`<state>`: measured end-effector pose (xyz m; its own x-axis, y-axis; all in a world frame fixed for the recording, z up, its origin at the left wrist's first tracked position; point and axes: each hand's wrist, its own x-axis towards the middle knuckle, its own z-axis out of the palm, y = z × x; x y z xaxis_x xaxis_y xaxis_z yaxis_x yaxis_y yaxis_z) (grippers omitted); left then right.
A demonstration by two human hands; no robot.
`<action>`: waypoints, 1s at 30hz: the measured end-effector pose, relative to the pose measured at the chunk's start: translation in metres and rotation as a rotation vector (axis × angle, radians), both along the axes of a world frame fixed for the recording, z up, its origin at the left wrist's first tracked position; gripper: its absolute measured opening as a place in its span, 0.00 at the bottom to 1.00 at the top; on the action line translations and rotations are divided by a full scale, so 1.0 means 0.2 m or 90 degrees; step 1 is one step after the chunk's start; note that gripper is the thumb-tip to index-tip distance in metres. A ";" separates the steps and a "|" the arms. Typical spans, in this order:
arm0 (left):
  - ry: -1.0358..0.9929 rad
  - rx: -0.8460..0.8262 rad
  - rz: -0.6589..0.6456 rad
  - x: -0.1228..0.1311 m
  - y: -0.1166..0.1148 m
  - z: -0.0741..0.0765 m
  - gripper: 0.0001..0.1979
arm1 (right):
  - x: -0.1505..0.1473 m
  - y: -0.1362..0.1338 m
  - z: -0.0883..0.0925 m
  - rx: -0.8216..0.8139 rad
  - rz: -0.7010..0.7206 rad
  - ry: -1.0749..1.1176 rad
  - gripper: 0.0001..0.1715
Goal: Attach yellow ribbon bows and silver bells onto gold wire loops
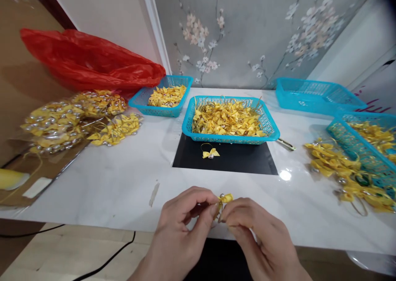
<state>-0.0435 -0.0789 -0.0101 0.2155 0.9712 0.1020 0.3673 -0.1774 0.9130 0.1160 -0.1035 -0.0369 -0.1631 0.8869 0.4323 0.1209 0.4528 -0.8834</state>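
Near the front edge of the white table, my left hand [188,223] pinches a small yellow ribbon bow [226,198] with a silvery bead on it. My right hand [256,227] is closed at the other side of the same bow, its fingertips against the lower part. My fingers hide most of the bow's underside. Beyond my hands, a single yellow bow with a bead and a thin loop [210,153] lies on a black mat [244,159]. A blue basket [230,139] heaped with yellow bows stands over the mat's far edge.
Small metal scissors or snips [287,144] lie right of the basket. At left are bundled beaded bows [55,122], a red plastic bag [93,62] and another blue basket [161,111]. At right, loose bows [334,161] lie beside a blue basket [361,149]; another blue basket [318,93] stands behind.
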 end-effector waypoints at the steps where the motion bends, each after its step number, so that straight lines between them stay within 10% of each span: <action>1: 0.005 0.016 0.004 0.00 0.00 0.00 0.07 | 0.00 -0.01 0.00 -0.008 -0.038 0.021 0.13; 11: 0.042 0.179 0.004 -0.01 0.00 -0.02 0.09 | -0.03 -0.01 0.04 -0.354 -0.030 0.044 0.12; 30: 0.080 0.235 -0.018 -0.03 -0.01 -0.03 0.12 | -0.05 -0.02 0.04 -0.152 -0.122 -0.140 0.09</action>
<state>-0.0496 -0.0803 -0.0158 0.2753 0.8675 0.4143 0.4623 -0.4973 0.7341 0.1069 -0.1078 -0.0288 -0.0497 0.9819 0.1825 0.3816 0.1876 -0.9051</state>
